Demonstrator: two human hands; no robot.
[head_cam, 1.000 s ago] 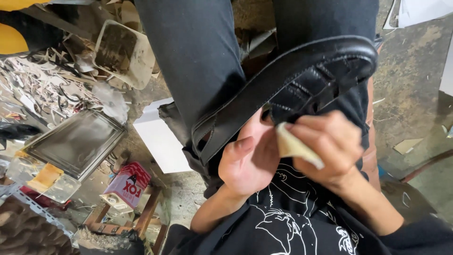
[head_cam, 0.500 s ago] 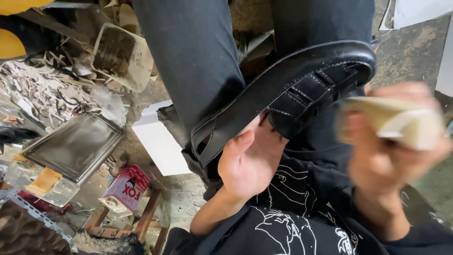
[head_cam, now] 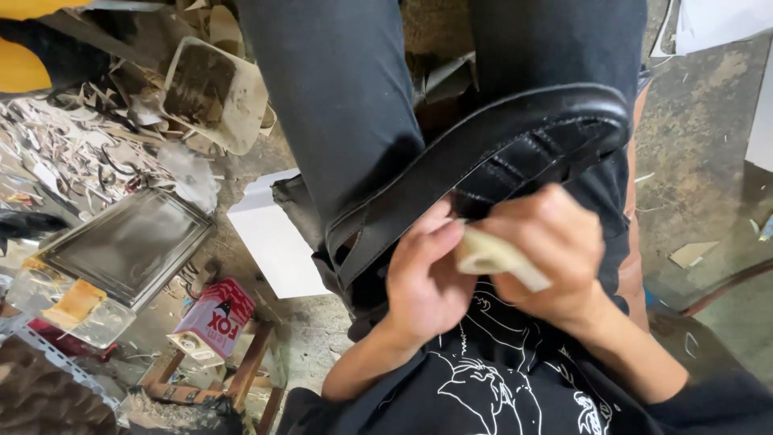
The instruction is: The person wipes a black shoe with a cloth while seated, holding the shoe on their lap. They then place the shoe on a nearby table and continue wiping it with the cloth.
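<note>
Sandal (head_cam: 483,161), black and turned sole-up, lies across the person's lap, over the dark trousers (head_cam: 338,121), with its straps facing the hands. The left hand (head_cam: 423,282) curls around the underside near the heel end and grips it, fingers closed against the strap area. The right hand (head_cam: 555,250) is closed on a small pale pad (head_cam: 495,258), perhaps a folded cloth or sponge, and presses one end of it against the straps just below the sole's edge.

Judging from this, the rubbing or coating of the straps is in mid-course: the pad touches only one spot near the middle, and the toe end to the right and the heel loop to the left show no clear difference in finish, so how much is already covered cannot be told. The sole's edge looks clean and whole.

Further out, on the floor to the left, lie a white sheet (head_cam: 274,242), a dark tray (head_cam: 129,242), a red can (head_cam: 213,318) on a wooden frame, a dirty tub (head_cam: 209,89), and a heap of offcuts (head_cam: 64,153).
</note>
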